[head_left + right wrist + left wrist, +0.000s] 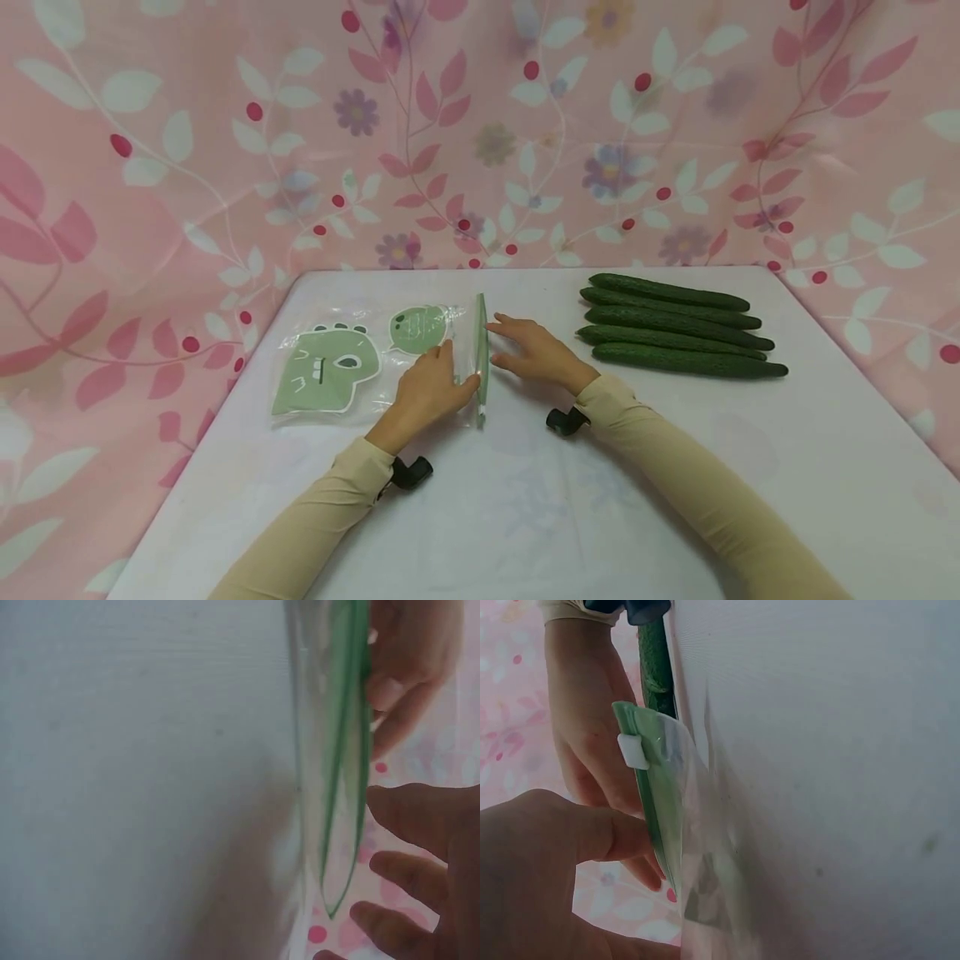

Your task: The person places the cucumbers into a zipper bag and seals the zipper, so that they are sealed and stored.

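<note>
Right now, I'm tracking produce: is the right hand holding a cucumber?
No, the right hand is spread at the bag, away from the cucumbers.

Just behind the left hand (427,387) begins the left sleeve (315,521), which is long, beige and plain, with small folds in the cloth. Behind the right hand (542,350) there is the right sleeve (675,467), of the same colour, a little wrinkled near its cuff (603,402). At the wrist, close to each hand, is worn a small black device, the left one (412,472) and the right one (564,422) both rounded and bent.
</note>
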### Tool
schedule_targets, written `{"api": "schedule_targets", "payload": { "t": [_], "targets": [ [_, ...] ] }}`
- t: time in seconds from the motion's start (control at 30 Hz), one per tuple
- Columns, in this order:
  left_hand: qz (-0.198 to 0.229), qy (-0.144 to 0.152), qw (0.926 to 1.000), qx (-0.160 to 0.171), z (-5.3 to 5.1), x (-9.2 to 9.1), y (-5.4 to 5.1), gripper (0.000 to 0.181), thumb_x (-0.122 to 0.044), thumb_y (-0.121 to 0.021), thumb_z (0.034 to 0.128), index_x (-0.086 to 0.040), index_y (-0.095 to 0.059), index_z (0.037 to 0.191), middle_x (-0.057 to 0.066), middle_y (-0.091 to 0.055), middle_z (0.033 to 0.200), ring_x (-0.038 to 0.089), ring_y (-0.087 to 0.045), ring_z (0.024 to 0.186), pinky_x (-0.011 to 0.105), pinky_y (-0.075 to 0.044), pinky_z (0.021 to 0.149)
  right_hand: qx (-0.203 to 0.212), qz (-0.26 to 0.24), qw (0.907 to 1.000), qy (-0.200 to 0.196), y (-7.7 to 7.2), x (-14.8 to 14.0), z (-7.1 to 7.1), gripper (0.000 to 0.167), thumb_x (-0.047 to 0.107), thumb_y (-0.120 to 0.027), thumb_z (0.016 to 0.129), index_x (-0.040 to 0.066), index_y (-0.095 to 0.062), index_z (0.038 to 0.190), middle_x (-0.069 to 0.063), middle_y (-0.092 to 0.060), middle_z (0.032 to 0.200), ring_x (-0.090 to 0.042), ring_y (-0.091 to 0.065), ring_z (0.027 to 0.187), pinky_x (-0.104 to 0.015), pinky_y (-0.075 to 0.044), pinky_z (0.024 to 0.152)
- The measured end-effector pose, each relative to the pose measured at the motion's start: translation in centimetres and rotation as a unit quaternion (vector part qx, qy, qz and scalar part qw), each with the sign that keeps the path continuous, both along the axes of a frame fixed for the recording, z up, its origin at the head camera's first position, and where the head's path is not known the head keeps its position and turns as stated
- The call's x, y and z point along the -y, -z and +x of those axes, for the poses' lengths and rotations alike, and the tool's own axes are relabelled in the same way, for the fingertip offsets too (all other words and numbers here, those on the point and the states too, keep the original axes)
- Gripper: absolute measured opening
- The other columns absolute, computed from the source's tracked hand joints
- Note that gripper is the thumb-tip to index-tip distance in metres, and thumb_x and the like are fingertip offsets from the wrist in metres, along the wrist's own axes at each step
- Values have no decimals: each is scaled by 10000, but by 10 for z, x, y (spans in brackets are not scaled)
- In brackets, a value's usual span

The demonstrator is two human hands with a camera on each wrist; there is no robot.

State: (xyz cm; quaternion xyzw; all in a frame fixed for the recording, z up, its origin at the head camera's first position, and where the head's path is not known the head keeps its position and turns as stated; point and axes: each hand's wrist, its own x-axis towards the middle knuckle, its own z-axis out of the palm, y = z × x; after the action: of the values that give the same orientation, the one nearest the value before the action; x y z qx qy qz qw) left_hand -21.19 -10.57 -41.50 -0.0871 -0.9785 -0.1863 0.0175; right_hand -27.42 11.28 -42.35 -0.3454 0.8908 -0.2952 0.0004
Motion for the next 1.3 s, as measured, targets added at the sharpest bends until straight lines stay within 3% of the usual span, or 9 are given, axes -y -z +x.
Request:
{"api": "schedule_targets", "payload": {
  "t": [0.17, 0.37, 0.53, 0.7, 0.87, 1.0, 1.13, 1.3],
  "targets": [
    [78, -30, 9999, -84, 1, 0, 1, 719, -445, -564, 891, 12, -467, 1437, 216, -560, 1379, 384, -570, 1227, 565, -498, 908, -165, 257, 9993, -227, 5, 12, -4, 608, 285, -672, 952, 82, -475, 1491, -195, -399, 1554, -370, -424, 1399, -533, -345, 1126],
    [111, -49, 9999, -87, 1, -1, 1, 702, -413, -564, 892, 11, -469, 1442, 214, -544, 1405, 382, -555, 1251, 566, -495, 918, 189, 52, 9996, 180, 6, 16, -3, 732, 259, -671, 954, 51, -311, 1556, -155, -455, 1527, -366, -437, 1394, -519, -335, 1139],
    [41, -47, 9998, -174, 1, -3, 1, 659, -391, -570, 890, 36, -510, 1389, 211, -572, 1360, 381, -585, 1195, 556, -511, 877, 277, -73, 9987, 433, 9, 15, -4, 586, 244, -617, 985, 28, -414, 1491, -177, -505, 1480, -366, -458, 1377, -512, -345, 1134],
    [-34, -26, 9998, -209, 1, -3, 2, 655, -409, -559, 902, 55, -527, 1364, 214, -567, 1361, 386, -576, 1200, 555, -508, 883, 49, 275, 9990, 355, 15, 19, -6, 629, 329, -644, 962, 24, -461, 1481, -159, -445, 1533, -368, -415, 1403, -529, -333, 1135],
    [-31, 74, 9997, -250, 0, -2, 4, 779, -584, -543, 916, 63, -533, 1351, 250, -507, 1413, 393, -481, 1311, 586, -479, 936, -153, 793, 9966, 175, 16, 25, -4, 695, 378, -686, 928, 150, -426, 1530, -112, -393, 1577, -402, -366, 1420, -623, -304, 1101],
    [78, 48, 9998, -184, -1, -1, 4, 915, -658, -549, 897, 60, -423, 1450, 254, -458, 1459, 398, -428, 1361, 604, -447, 982, -131, 990, 9949, 158, 15, 27, -2, 714, 389, -681, 930, 255, -372, 1559, -120, -391, 1577, -435, -340, 1425, -656, -278, 1093],
    [361, -38, 9992, -170, -4, -1, 3, 886, -541, -617, 896, 23, -324, 1513, 247, -480, 1457, 401, -490, 1319, 592, -459, 972, -107, 1042, 9944, 106, 11, 28, 1, 712, 442, -661, 934, 261, -372, 1559, -126, -389, 1577, -457, -325, 1425, -662, -259, 1101],
    [652, -41, 9970, -414, -7, 2, 2, 742, -269, -619, 869, -79, -349, 1534, 187, -625, 1324, 372, -635, 1127, 553, -517, 854, 39, 1125, 9936, 50, 8, 26, 2, 760, 502, -658, 922, 302, -326, 1576, -104, -344, 1605, -441, -271, 1457, -640, -212, 1134]
  ]
}}
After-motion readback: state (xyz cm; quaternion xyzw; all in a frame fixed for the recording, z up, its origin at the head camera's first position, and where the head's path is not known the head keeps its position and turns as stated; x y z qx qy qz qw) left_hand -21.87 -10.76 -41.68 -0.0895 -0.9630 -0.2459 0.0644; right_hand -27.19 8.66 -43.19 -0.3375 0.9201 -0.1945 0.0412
